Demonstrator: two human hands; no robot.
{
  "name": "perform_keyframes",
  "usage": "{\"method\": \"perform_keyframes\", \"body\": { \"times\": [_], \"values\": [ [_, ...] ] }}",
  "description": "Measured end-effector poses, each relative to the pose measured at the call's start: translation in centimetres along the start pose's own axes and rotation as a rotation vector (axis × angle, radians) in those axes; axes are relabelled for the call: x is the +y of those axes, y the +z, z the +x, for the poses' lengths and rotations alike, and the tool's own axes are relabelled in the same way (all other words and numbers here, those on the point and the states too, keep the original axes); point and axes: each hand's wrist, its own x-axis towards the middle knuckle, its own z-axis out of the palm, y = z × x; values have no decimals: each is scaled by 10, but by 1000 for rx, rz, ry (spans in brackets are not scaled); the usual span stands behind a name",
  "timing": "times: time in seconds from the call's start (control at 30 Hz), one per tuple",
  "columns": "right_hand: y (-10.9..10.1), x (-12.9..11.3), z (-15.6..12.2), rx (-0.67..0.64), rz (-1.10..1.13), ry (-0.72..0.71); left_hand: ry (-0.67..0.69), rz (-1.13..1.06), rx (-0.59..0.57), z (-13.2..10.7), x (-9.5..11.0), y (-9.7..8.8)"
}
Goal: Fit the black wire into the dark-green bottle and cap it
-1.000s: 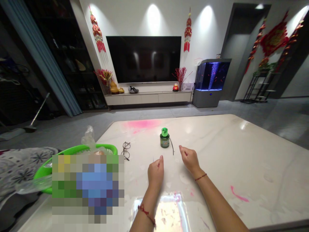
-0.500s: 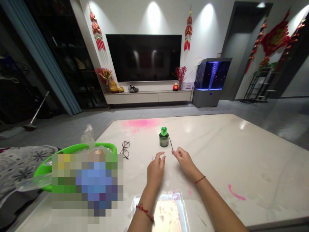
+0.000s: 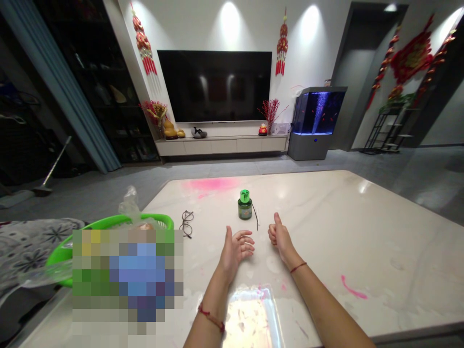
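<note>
My left hand (image 3: pixel 235 248) hovers over the white table (image 3: pixel 326 232) with its palm turned to the right and fingers spread, holding nothing. My right hand (image 3: pixel 279 236) is just beside it, fingers curled into a fist with the thumb pointing up. A small green bottle with a bright green cap (image 3: pixel 245 205) stands a short way beyond both hands. A thin black cord (image 3: pixel 255 216) lies on the table right of the bottle, in front of my right hand.
A pair of glasses (image 3: pixel 187 223) lies left of the bottle. A green basket (image 3: pixel 108 227) with a plastic bag sits at the table's left edge. Pink marks stain the table. A shiny sheet (image 3: pixel 250 314) lies near me. TV, fish tank and cabinet stand behind.
Both hands were pinched close together near the cord. Now my left hand has opened with the palm sideways, and my right hand has drawn into a fist with the thumb up.
</note>
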Motion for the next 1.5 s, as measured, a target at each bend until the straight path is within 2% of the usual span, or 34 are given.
{"method": "perform_keyframes", "body": {
  "times": [0.07,0.1,0.17,0.3,0.43,0.53,0.73,0.87,1.1,1.33,1.5],
  "values": [
    [1,7,5,243,-150,-174,176,76,273,7,-7,-5],
    [1,9,8,292,-224,-255,226,76,374,10,-10,-8],
    [2,10,17,285,-341,-340,267,32,531,14,-16,-14],
    [12,-3,43,174,-479,-386,241,71,516,15,-21,-18],
    [24,-19,73,179,-577,-384,226,82,501,14,-20,-16],
    [31,-27,91,132,-632,-403,219,102,508,14,-19,-15],
    [48,-35,115,73,-647,-417,220,105,508,14,-19,-16],
    [56,-34,117,18,-667,-428,214,118,478,14,-20,-14],
    [57,-30,107,68,-694,-486,195,104,450,13,-18,-12],
    [57,-33,101,80,-746,-483,154,107,432,12,-18,-12],
    [59,-27,98,86,-773,-437,168,114,453,13,-18,-12]
  ]
}}
